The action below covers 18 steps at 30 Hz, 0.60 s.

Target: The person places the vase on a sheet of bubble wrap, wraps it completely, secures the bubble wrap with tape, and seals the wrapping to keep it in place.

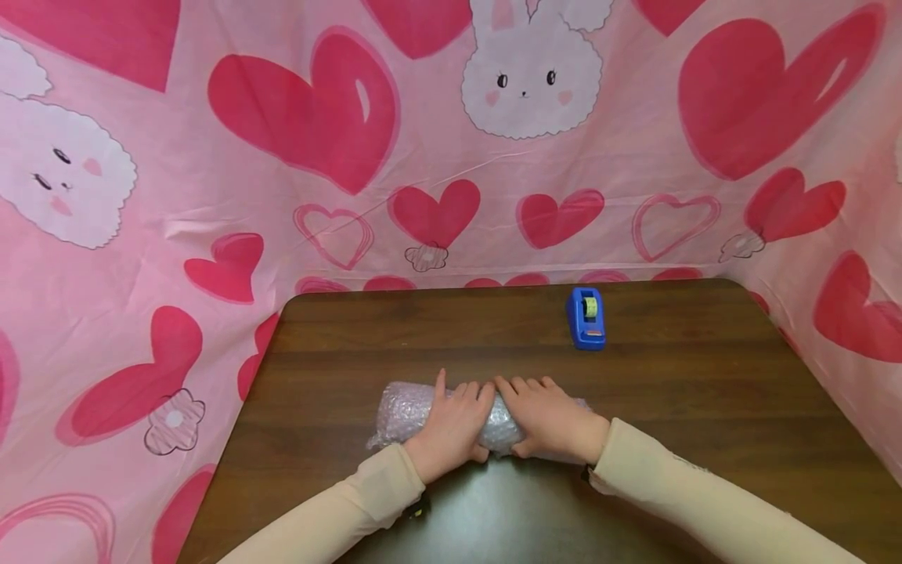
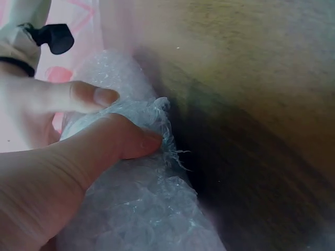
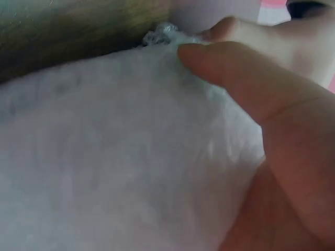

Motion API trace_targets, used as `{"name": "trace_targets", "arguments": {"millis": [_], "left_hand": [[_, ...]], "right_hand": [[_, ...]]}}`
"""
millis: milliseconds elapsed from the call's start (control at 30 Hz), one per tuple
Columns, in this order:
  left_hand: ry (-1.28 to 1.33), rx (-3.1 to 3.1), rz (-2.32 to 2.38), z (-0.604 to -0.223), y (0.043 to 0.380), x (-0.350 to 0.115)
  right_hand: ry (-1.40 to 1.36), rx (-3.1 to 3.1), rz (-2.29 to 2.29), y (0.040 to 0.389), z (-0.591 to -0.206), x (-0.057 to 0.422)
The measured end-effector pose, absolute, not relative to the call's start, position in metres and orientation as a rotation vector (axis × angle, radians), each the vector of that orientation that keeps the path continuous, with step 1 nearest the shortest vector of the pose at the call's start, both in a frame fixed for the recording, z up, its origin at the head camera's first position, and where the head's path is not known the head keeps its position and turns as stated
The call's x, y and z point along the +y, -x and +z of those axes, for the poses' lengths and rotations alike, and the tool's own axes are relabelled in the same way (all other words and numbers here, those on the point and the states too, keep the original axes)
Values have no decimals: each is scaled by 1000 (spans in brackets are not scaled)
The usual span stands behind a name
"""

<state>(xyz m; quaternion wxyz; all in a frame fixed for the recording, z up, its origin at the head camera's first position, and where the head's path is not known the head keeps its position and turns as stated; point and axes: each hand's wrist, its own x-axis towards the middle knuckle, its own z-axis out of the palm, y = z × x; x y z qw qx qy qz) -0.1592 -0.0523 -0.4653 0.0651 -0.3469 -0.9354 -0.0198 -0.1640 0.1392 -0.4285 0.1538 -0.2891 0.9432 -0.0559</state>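
Observation:
A roll of bubble wrap (image 1: 403,411) lies crosswise on the table, clear and wrinkled; whether anything is inside it I cannot tell. My left hand (image 1: 454,427) grips it left of the middle, thumb on the near side and fingers over the top. Close beside it, my right hand (image 1: 553,419) grips the right part the same way. In the left wrist view, the left thumb (image 2: 118,138) presses near a ragged edge of the bubble wrap (image 2: 152,209). The right wrist view shows the right thumb (image 3: 225,63) along the bubble wrap (image 3: 115,146), its surface blurred.
A blue tape dispenser (image 1: 587,319) with a tape roll stands toward the back right of the dark wooden table (image 1: 423,329). Behind and beside the table hangs a pink cloth (image 1: 437,141) printed with hearts and rabbits.

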Motion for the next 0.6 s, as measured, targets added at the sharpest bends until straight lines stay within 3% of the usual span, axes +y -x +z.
{"name": "trace_targets", "arguments": {"millis": [600], "left_hand": [[1044,-2987,-178,-456,176,-47]], "right_hand": [[966,3010,-45,152,-454,140]]}}
